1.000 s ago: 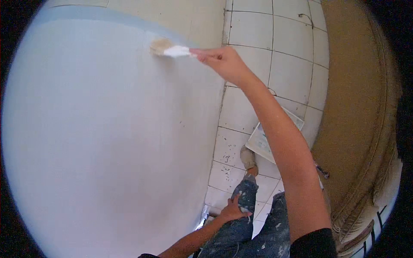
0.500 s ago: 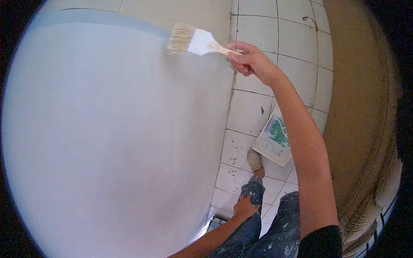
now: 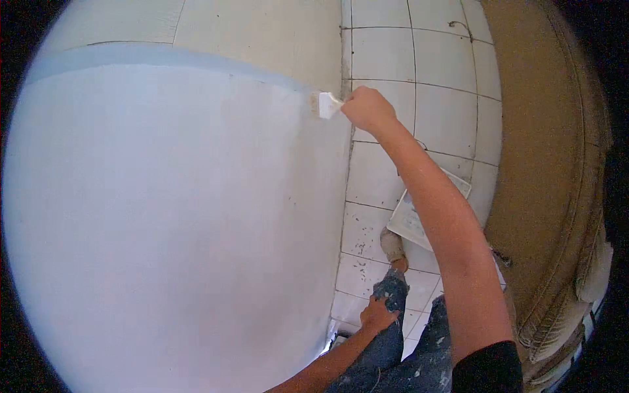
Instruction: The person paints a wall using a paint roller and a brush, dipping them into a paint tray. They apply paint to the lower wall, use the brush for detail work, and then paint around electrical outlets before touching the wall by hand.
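The right hand point(image 3: 368, 108) is closed around the handle of a brush point(image 3: 327, 106), with the fingers folded and the back of the hand toward the camera. The fingertips are mostly hidden, so I cannot tell how each one is placed. The brush is just beyond this hand, to its left in the view, and its bristles point away from the fist toward the wall point(image 3: 183, 196). They lie over the wall near its edge with the floor point(image 3: 377, 167); whether they press on it, I cannot tell.

The left hand point(image 3: 379, 316) rests on the leg of the paint-spotted jeans point(image 3: 393, 347), well apart from the brush. How tightly its fingers are bent, I cannot tell.

On the wall, a blue band point(image 3: 157, 56) runs between the whiter area and a cream part. On the tiled floor, a tray point(image 3: 407, 221) is partly covered by the right forearm, and a shoe point(image 3: 392, 242) is just beside it. Farther right is a brown sofa point(image 3: 537, 164).
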A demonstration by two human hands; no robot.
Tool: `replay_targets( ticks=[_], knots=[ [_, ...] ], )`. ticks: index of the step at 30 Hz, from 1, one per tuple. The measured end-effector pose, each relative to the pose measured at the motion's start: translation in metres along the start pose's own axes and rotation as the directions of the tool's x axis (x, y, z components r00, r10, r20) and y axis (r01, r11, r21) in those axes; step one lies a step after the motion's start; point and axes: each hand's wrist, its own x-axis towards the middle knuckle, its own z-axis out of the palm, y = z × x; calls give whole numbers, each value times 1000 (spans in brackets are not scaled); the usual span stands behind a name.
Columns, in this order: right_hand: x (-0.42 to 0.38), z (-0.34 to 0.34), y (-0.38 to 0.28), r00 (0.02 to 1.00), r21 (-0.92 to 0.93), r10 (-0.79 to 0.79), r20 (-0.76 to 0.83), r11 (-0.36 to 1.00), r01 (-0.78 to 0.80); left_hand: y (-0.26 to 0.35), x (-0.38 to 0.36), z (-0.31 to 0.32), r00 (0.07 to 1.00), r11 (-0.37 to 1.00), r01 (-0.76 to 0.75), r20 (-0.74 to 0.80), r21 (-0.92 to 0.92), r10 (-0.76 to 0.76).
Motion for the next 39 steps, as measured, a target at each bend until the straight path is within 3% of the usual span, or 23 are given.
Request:
replay_targets(
  ticks=[3,5,8,11,14,17,20,23,26,29,31,34,36,38,39],
  knots=[
    [-6,-3,-12,983,247,-181,-9,953,178,0,0,1,1000,1000,2,3,8,-2],
    [-14,-9,-40,958,399,-267,-103,871,285,3,-2,-3,1000,1000,8,7,-2,-8],
    [-20,-28,-71,936,555,-348,-51,770,316,13,-8,-19,996,999,37,83,-5,-37],
    [-37,-47,-77,918,823,-362,160,563,79,9,-5,-12,998,999,45,33,2,-45],
    [-9,-5,-66,946,589,-320,48,774,232,2,-3,-8,1000,1000,12,18,-13,-12],
    [-10,5,-48,970,539,-202,134,836,99,2,-1,-9,999,1000,27,21,-10,-27],
    [4,15,-28,995,271,-98,-11,958,97,4,-4,-17,998,999,27,62,-35,-25],
    [-22,-10,-46,984,-67,17,-176,997,-29,1,-3,-12,1000,1000,9,22,-16,-9],
    [-32,-15,-61,984,129,-169,-64,976,176,4,-4,-13,999,1000,9,36,0,-9],
    [-49,-20,-79,939,343,-332,-91,875,342,7,-8,-16,999,1000,5,53,-6,-5],
    [-57,-23,-82,940,608,-342,4,746,270,4,-6,-9,999,1000,6,40,-5,-6],
    [-66,-28,-94,911,849,-385,149,522,82,1,-5,1,1000,1000,-4,-3,-14,4],
    [-67,-21,-100,918,823,-367,154,562,87,0,-5,6,1000,1000,12,2,-9,-12],
    [-58,-1,-100,949,603,-311,43,766,223,2,-5,3,998,999,37,45,11,-38],
    [-56,9,-91,958,566,-283,41,797,211,1,-6,5,999,1000,25,27,2,-25]
  ],
)
